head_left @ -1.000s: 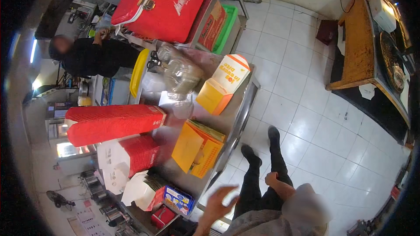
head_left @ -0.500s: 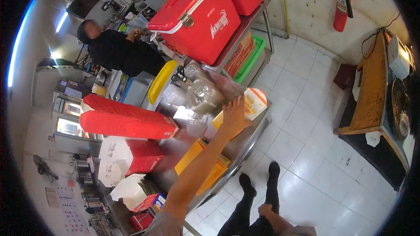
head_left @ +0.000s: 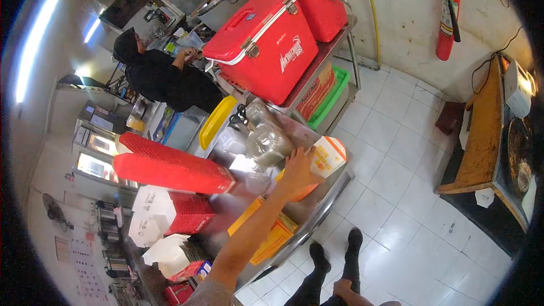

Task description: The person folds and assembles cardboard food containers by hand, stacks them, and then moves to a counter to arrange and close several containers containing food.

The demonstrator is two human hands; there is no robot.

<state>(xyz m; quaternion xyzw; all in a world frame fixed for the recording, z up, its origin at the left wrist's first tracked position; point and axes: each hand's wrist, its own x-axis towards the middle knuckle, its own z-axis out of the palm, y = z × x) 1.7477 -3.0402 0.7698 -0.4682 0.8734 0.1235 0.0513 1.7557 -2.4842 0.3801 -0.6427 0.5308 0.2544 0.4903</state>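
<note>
My left hand (head_left: 299, 171) reaches across the metal table (head_left: 339, 192) and is closed over a stack of white, orange and yellow paper food cartons (head_left: 330, 157) near the table's edge. Its fingers curl across the stack, and the fingertips lie on the far side. Just nearer stands another yellow-orange carton stack (head_left: 272, 241), partly behind my forearm. Clear plastic containers or lids in wrapping (head_left: 266, 141) lie beyond my fingers. My right hand (head_left: 343, 288) is low by my dark-clad leg, its fingers curled with nothing visible in them; the lower edge cuts it off.
Tall nested red cartons (head_left: 170, 164) lean at the left, beside more red-and-white cartons (head_left: 190, 212). Scissors (head_left: 239, 114) lie near a yellow lid (head_left: 217, 122). Red cooler boxes (head_left: 266, 45) stand beyond. A person in black (head_left: 170, 79) works farther back. A wooden stand (head_left: 481, 130) is at right.
The view has shifted slightly, so the scene sits a little lower. My left hand stays at the carton stack, and my right hand remains low by my leg.
</note>
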